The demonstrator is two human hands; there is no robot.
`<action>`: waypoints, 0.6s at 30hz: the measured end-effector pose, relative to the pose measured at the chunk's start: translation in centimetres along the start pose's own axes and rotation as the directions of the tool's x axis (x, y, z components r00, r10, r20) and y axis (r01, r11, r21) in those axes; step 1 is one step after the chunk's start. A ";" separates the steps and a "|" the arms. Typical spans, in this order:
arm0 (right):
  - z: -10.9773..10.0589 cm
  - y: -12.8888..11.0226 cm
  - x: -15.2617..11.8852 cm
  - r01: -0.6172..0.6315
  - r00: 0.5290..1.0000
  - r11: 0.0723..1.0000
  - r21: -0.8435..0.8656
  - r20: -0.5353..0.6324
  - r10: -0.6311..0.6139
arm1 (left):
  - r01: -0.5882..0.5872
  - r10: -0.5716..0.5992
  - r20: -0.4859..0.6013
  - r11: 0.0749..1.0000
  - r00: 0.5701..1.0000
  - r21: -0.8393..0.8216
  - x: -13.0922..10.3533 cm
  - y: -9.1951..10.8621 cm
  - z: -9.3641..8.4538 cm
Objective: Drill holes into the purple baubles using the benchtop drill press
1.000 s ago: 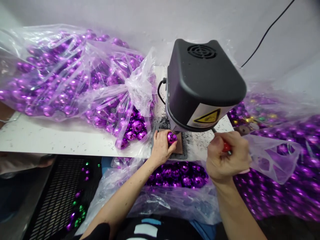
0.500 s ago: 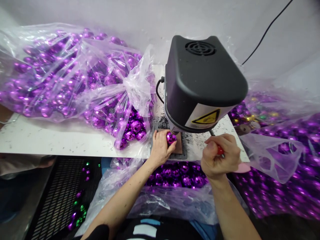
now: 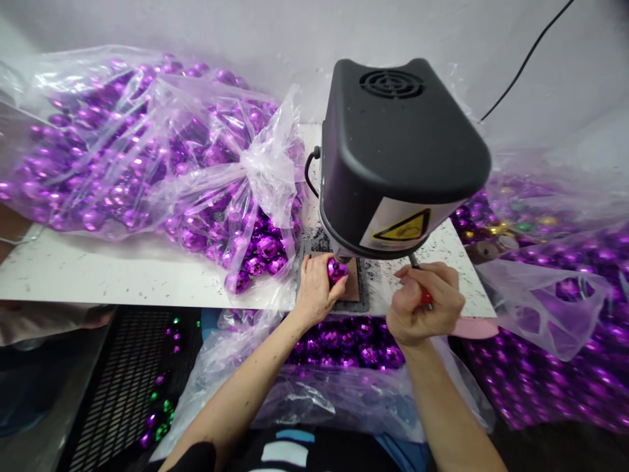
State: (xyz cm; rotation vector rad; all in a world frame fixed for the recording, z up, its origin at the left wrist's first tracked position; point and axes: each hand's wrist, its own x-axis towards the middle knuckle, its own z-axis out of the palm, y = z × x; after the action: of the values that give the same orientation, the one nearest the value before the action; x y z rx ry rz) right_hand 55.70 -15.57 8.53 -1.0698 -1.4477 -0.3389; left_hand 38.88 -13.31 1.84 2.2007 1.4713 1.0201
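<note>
Under the front of a black bench press machine (image 3: 403,144), my left hand (image 3: 314,288) grips a shiny purple faceted ball (image 3: 337,269) between thumb and fingers. The ball sits at the machine's spindle (image 3: 343,254), above a brown pad (image 3: 348,288) on the dark base plate (image 3: 362,298). To the right, my right hand (image 3: 426,303) is wrapped around the red knob (image 3: 426,297) of the machine's lever. Its thumb and fingers cover most of the knob. A yellow warning label (image 3: 405,226) faces me on the machine's housing.
A knotted clear bag of purple balls (image 3: 147,157) covers the white table's (image 3: 122,275) left side. An open bag of purple balls (image 3: 348,344) lies below the table edge. More bagged balls (image 3: 550,367) are at right. A black crate (image 3: 122,367) stands low left.
My right hand has moved slightly left with the lever's red knob. My left hand and the purple ball stay in place under the machine. The view has shifted a little.
</note>
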 end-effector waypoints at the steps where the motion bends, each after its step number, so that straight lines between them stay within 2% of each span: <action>1: 0.2 0.2 -0.4 -0.003 1.000 1.000 0.011 0.007 0.003 | -0.001 0.001 -0.001 1.000 1.000 0.001 0.0 0.0 0.0; 4: 0.7 0.5 -1.1 -0.008 1.000 0.999 0.035 0.027 0.007 | 0.000 0.000 -0.003 1.000 1.000 0.000 0.0 -0.1 0.0; 7: 0.3 0.0 -0.1 0.025 1.000 0.999 0.045 0.006 -0.025 | -0.006 0.006 -0.001 1.000 1.000 -0.013 -0.2 -0.2 0.1; 10: -0.3 -1.0 3.9 0.032 0.999 0.999 0.005 -0.014 -0.032 | -0.012 0.012 -0.001 1.000 1.000 -0.027 -0.2 -0.3 0.3; 11: -0.3 -1.2 5.7 -0.023 0.999 0.997 -0.073 -0.036 0.021 | -0.019 0.018 -0.003 0.999 1.000 -0.033 -0.2 -0.4 0.4; 13: 0.1 -1.5 9.3 -0.037 0.999 0.990 -0.139 -0.036 0.032 | -0.034 0.033 -0.013 0.998 0.999 -0.055 0.1 -0.6 0.4; 16: 1.5 -1.2 13.3 -0.172 0.984 0.982 -0.083 0.035 0.175 | -0.054 0.049 -0.046 0.992 0.998 -0.116 -0.1 -0.6 -0.3; 18: 2.3 -0.8 14.3 -0.228 0.972 0.972 -0.057 0.047 0.231 | -0.065 0.059 -0.042 0.984 0.997 -0.167 -1.3 -0.2 -1.5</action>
State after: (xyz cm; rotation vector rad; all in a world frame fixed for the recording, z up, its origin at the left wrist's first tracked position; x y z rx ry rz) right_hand 56.09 -8.49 21.23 -1.2825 -1.3510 -0.1838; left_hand 37.39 -14.59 2.26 2.1307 1.2871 1.1655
